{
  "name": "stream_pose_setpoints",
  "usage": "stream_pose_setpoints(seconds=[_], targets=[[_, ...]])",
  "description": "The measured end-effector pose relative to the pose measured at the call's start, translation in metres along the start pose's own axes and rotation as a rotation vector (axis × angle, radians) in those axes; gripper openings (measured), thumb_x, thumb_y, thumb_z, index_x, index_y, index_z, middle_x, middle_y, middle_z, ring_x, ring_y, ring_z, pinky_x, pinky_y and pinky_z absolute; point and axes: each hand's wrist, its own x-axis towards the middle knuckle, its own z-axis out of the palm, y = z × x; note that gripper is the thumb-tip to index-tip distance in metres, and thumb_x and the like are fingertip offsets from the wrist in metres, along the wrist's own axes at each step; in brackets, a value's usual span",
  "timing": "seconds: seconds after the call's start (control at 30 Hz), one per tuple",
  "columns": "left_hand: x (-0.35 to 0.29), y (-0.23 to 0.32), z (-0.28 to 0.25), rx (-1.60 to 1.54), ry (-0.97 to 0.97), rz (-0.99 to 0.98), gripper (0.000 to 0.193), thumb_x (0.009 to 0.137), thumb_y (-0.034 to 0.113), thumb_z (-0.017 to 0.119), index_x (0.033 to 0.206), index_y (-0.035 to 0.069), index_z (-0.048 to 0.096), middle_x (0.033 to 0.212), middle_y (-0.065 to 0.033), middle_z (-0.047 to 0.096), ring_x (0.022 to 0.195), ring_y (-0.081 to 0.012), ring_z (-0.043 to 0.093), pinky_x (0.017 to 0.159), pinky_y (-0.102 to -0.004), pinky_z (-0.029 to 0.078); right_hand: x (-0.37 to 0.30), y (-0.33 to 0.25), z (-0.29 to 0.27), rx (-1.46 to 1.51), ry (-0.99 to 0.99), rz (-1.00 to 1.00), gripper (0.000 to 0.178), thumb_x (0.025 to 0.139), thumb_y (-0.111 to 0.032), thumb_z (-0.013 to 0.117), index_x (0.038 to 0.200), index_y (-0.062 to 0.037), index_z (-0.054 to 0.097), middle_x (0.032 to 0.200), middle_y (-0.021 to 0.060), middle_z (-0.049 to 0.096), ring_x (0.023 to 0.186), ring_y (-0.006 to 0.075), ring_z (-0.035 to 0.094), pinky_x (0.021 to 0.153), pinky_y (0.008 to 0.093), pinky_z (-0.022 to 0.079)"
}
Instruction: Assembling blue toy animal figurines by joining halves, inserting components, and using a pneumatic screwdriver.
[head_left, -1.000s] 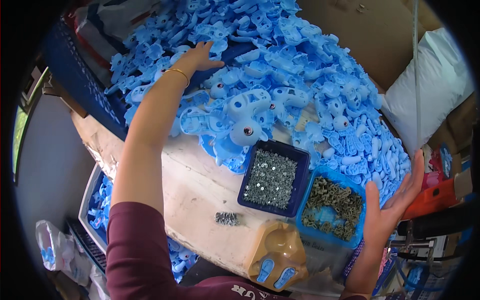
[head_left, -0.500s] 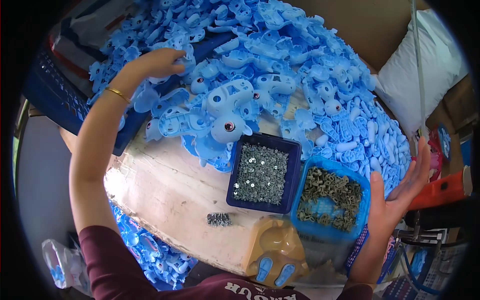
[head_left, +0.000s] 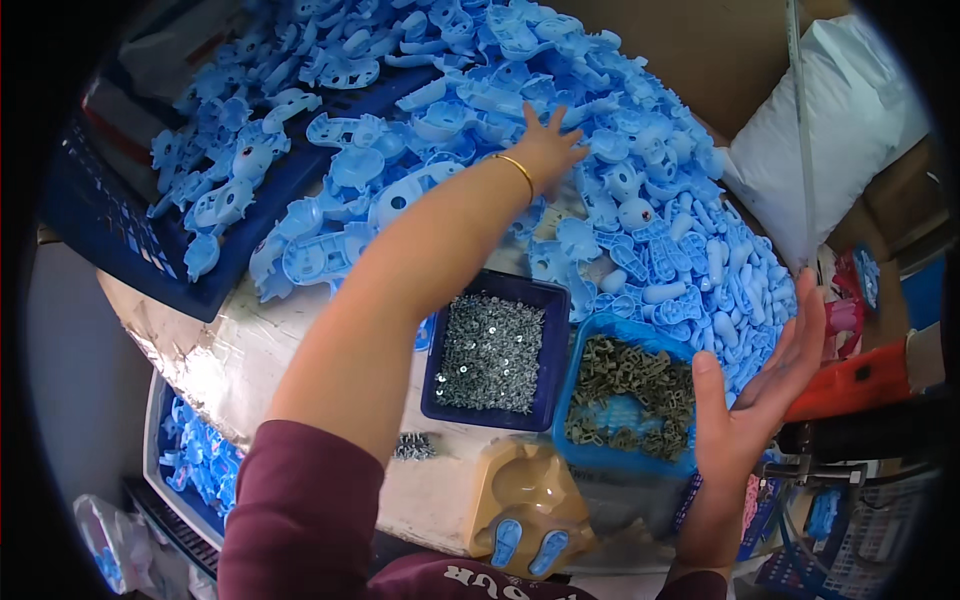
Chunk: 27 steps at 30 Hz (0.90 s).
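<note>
My left hand (head_left: 545, 155) reaches across the table over the big heap of light blue plastic toy parts (head_left: 480, 120); its fingers are spread and nothing shows in them. On the right, my right hand (head_left: 745, 420) is raised with thumb and fingers apart, holding nothing, beside a bright blue basket (head_left: 572, 410) of small brownish metal clips (head_left: 640, 390). Left of that basket stands a dark blue tray (head_left: 432, 400) full of small silvery screws (head_left: 490, 350). Nearer me is a tan molded fixture (head_left: 530, 490) with two blue foot-shaped pieces (head_left: 507, 540) lying in it.
A dark blue crate (head_left: 190, 290) with toy parts lies tipped at the left. Below the table edge, a bin (head_left: 155, 450) holds more blue parts. A small clump of screws (head_left: 413, 446) rests on the table. At the back right are a white sack (head_left: 825, 130) and an upright rod (head_left: 803, 150).
My left hand has swung right, from the crate side to the middle of the heap, its fingers now spread. My right hand keeps its open pose. The whole view has shifted slightly.
</note>
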Motion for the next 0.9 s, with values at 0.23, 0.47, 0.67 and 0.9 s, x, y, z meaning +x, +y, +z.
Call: stream_pose_setpoints(seconds=[0.23,0.47,0.67,0.9], targets=[[-0.007,-0.025,0.012,-0.201,-0.436,-0.158,0.081,0.072,0.032,0.084,0.146,0.027,0.052,0.154,-0.0077,0.043,0.138,-0.0408,0.044,0.105,-0.0838,0.024,-0.001,0.008,0.006,0.022,-0.001,0.007,0.091,0.087,-0.019,0.073,0.158,-0.0012,0.020,0.163,0.0208,0.028,0.152,0.0340,0.024,0.125,0.0494,0.012],[-0.084,-0.068,-0.066,-0.334,-0.245,-0.002,0.066,0.072,0.019,0.079,0.134,0.016,0.056,0.140,-0.0141,0.048,0.124,-0.0374,0.056,0.100,-0.0496,0.049,-0.003,0.017,-0.006,-0.016,0.014,-0.020,0.085,0.087,-0.013,0.072,0.155,0.0029,0.023,0.162,0.0201,0.029,0.154,0.0363,0.019,0.125,0.0501,0.011],[-0.188,-0.116,-0.063,-0.637,0.101,0.007,0.051,0.074,0.012,0.069,0.123,0.011,0.055,0.127,-0.0130,0.048,0.116,-0.0342,0.057,0.096,-0.0405,0.050,-0.003,0.011,-0.006,0.001,0.007,-0.048,0.084,0.088,-0.015,0.073,0.156,-0.0005,0.026,0.162,0.0182,0.031,0.153,0.0336,0.022,0.125,0.0487,0.013],[-0.294,-0.138,-0.067,-0.679,0.080,-0.279,0.049,0.078,0.025,0.071,0.123,0.011,0.057,0.125,-0.0112,0.052,0.115,-0.0300,0.056,0.099,-0.0380,0.050,-0.006,0.003,-0.010,0.017,0.000,-0.058,0.085,0.086,-0.008,0.071,0.155,0.0055,0.023,0.162,0.0219,0.028,0.155,0.0384,0.017,0.124,0.0511,0.014]])
